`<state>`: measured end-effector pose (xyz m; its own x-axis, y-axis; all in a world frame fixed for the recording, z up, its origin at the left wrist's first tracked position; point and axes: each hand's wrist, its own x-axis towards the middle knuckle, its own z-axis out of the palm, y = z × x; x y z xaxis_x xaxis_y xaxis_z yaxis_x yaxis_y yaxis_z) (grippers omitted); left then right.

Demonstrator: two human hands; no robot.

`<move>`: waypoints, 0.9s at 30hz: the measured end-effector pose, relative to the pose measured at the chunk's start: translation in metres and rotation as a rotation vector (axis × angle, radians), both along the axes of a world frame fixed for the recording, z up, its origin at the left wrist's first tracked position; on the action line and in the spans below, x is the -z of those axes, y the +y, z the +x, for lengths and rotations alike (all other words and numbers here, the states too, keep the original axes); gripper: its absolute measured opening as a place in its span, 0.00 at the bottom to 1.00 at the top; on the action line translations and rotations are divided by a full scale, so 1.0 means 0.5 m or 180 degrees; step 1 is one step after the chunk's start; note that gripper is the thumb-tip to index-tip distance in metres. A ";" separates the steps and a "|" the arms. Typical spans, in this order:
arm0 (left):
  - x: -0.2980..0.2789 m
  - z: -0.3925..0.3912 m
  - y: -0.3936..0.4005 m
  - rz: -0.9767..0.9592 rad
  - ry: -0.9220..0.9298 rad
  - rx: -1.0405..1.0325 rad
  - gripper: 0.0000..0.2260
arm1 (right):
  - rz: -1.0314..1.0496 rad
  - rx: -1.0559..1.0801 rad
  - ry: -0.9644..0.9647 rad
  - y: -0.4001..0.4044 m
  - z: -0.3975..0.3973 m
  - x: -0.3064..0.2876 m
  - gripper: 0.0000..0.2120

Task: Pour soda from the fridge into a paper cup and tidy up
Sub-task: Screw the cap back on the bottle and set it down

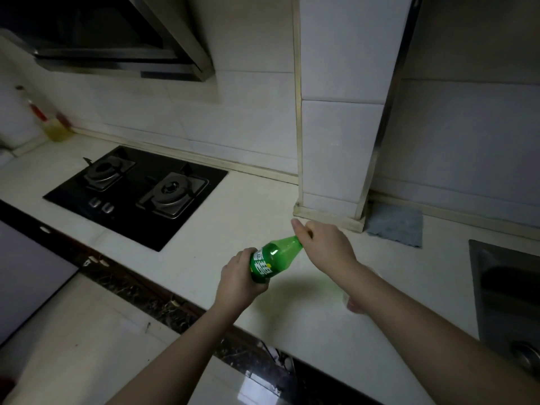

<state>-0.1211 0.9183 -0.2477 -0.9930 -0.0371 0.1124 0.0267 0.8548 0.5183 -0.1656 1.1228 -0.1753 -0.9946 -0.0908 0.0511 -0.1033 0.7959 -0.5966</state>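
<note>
A green soda bottle [276, 257] with a white and yellow label is held tilted above the white counter [251, 206], its neck pointing up and right. My left hand [239, 280] grips its lower body. My right hand [324, 245] is curled around the top of the neck, and the cap is hidden under its fingers. A pale cup [355, 304] stands on the counter just behind my right forearm, mostly hidden by it.
A black two-burner gas hob [137, 194] lies to the left, under a range hood [117, 39]. A tiled column [336, 141] rises behind the bottle, with a grey cloth [397, 226] beside it. A steel sink [508, 302] is at the right edge. An oil bottle [55, 127] stands far left.
</note>
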 end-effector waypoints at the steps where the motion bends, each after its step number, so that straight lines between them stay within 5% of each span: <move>1: -0.001 0.006 -0.003 0.0253 -0.0126 -0.0028 0.26 | -0.0291 -0.0107 -0.0010 -0.007 0.002 0.001 0.25; 7: 0.014 0.034 -0.022 0.1337 -0.0524 -0.0079 0.23 | -0.1786 -0.0959 0.0155 -0.069 0.014 0.001 0.10; 13: 0.030 0.008 -0.081 0.1804 -0.0553 -0.0172 0.29 | -0.1496 -0.1047 -0.0115 -0.158 -0.005 0.019 0.19; 27: 0.091 -0.170 -0.346 0.1942 -0.0645 -0.0286 0.33 | -0.1436 -0.0588 0.0098 -0.459 -0.140 0.035 0.15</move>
